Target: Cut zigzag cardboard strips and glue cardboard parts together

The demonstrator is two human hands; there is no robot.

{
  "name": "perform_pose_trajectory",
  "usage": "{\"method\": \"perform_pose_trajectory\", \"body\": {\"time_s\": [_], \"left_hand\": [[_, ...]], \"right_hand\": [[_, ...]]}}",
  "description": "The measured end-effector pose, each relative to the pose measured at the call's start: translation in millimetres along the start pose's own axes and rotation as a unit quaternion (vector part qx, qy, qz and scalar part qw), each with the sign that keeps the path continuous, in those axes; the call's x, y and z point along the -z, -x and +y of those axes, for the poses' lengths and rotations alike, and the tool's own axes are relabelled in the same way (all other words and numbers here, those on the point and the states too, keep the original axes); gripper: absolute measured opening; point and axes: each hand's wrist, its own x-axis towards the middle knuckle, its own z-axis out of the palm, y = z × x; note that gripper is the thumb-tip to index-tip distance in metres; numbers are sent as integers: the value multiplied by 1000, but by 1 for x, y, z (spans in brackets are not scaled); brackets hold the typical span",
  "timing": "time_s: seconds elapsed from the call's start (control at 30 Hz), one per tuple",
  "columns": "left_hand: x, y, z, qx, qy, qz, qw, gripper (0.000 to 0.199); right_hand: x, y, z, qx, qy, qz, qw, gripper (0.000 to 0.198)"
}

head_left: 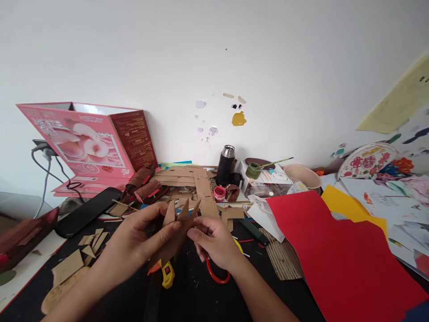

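My left hand (147,237) pinches folded brown cardboard (179,232) between thumb and fingers. Its pointed strips stick up above the thumb. At the cardboard's right edge, my right hand (216,243) is closed with thumb and fingertips against it; part of that grip is hidden. Just below the right hand shows a red loop handle (218,278), apparently of scissors; whether the fingers touch it I cannot tell. A yellow utility knife (168,274) lies on the black tabletop (197,304) beneath the cardboard.
Cardboard scraps (92,246) lie at left near a black phone-like slab (87,212). Behind stand a pink box (97,143), a black thermos (225,166) and a green paint jar (254,171). Red paper (338,255) covers the right side, beside corrugated cardboard (281,259).
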Motion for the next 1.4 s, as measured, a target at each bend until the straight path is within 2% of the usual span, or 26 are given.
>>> {"method": "perform_pose_trajectory", "body": {"time_s": [0.07,0.13,0.23,0.4,0.7,0.8,0.93,1.1,1.23,1.4], "left_hand": [[1,1,1,-90,-101,31,990,25],[1,2,-2,-185,-181,44,965,19],[-1,5,-13,-263,-257,44,929,12],[-1,13,-22,-290,-296,31,909,14],[-4,16,-20,-297,-305,19,905,17],[-4,15,-21,-296,-299,21,907,17],[-2,15,-22,-244,-214,25,945,14],[2,20,-16,-65,-97,31,993,27],[5,17,-8,54,-6,6,998,37],[3,11,-6,143,88,-11,986,46]], "right_hand": [[0,-1,0,16,-4,36,999,57],[0,-1,0,32,-6,70,997,57],[1,-1,0,51,-10,108,993,56],[1,-1,-1,74,-27,147,986,55],[-3,0,0,74,23,162,984,34],[-4,0,0,76,36,162,983,33],[-3,1,-2,75,38,150,985,37],[-3,3,-5,76,16,119,990,42],[-4,5,-7,74,6,95,993,45],[-4,4,-10,59,-52,91,993,52]]}}
